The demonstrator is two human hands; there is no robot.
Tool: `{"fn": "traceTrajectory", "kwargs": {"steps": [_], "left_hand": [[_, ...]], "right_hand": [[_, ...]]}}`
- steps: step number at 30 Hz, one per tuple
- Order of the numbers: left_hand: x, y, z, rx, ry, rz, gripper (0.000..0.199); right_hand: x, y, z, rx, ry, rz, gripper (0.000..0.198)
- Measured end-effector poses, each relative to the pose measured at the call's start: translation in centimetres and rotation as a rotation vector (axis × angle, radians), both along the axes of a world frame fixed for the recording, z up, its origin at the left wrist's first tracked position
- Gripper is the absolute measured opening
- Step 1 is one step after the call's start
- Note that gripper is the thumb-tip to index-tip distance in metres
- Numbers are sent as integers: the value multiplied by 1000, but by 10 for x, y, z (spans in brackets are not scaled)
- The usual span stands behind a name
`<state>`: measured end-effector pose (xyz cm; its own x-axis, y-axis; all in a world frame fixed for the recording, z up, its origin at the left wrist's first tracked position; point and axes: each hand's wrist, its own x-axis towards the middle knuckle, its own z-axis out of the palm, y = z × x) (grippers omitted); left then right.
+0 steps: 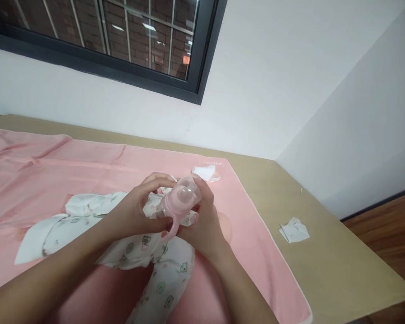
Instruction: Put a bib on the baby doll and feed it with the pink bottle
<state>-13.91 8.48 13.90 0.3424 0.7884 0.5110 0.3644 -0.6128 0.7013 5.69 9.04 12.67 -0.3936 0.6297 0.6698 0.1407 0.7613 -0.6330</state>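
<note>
A pink baby bottle (178,200) with a clear domed cap and a pink handle is held between both hands above the doll. My left hand (143,204) wraps round its lower body from the left. My right hand (202,218) grips the cap end, fingers curled over the clear dome. Beneath lies a baby doll (225,227), its head partly hidden behind my right hand. The doll wears a white printed outfit (165,279), with its legs pointing left. Both arms cover much of its body.
A pink blanket (87,166) is spread under the doll on a beige tabletop (266,189). Near the doll's head lies a white cloth piece (205,172). A crumpled white tissue (294,230) rests on the right. Behind are a white wall and a dark-framed window (121,74).
</note>
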Motion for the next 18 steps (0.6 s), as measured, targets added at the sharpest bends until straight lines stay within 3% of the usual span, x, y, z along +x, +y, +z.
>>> {"fn": "traceTrajectory", "kwargs": {"steps": [3,7,10,12,15,18], "left_hand": [[2,0,-4,10,20,-11,69],[12,-11,-5,-18,103,-85,72],[29,-25,-4,14,230,-196,57],[44,-37,-10,84,333,-371,48],[70,-58,-40,303,484,-607,35],[96,-78,-93,494,502,-542,16]], "right_hand": [[15,3,14,132,-60,-87,91],[52,22,27,226,-39,-408,88],[89,55,24,171,-6,-652,86],[113,80,11,87,2,-801,89],[141,110,-18,-97,-49,-990,93],[157,124,-48,-165,-97,-1057,86]]}}
